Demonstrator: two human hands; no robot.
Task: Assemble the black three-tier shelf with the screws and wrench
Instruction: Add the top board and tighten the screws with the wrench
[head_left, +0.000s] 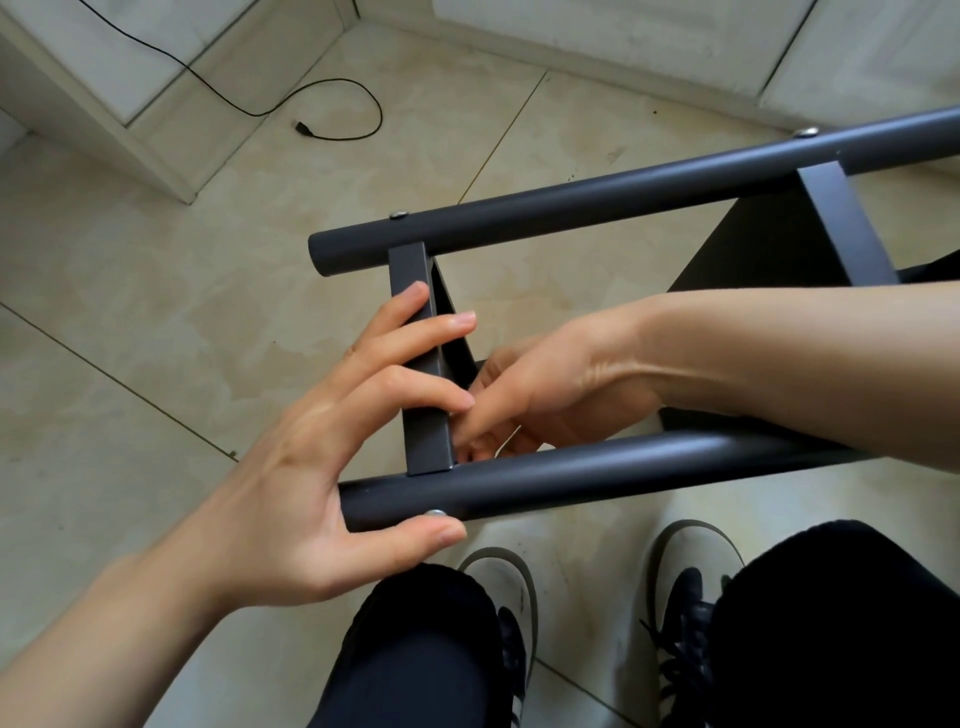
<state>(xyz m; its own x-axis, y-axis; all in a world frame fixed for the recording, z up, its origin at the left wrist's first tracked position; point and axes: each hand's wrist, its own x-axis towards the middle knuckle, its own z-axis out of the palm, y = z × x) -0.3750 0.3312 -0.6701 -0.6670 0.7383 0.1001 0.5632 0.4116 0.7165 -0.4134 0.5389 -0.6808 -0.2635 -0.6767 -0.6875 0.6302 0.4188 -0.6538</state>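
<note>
Tiled floor (156, 312) beneath shelf frame (571, 208) lying sideways over knees. Left hand (322, 467) spread: thumb under near tube (597, 473) beside screw (435, 513), fingers across crossbar (423, 364). Right hand (535, 395) behind crossbar, fingers curled, pinching something small, unclear. Cable (332, 109) far back.

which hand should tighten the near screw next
Right, probably. The right hand already has curled fingers inside the frame at that joint, while the left hand braces the crossbar and near tube.

Home room: tiled floor (156, 322), cable (337, 111)
</note>
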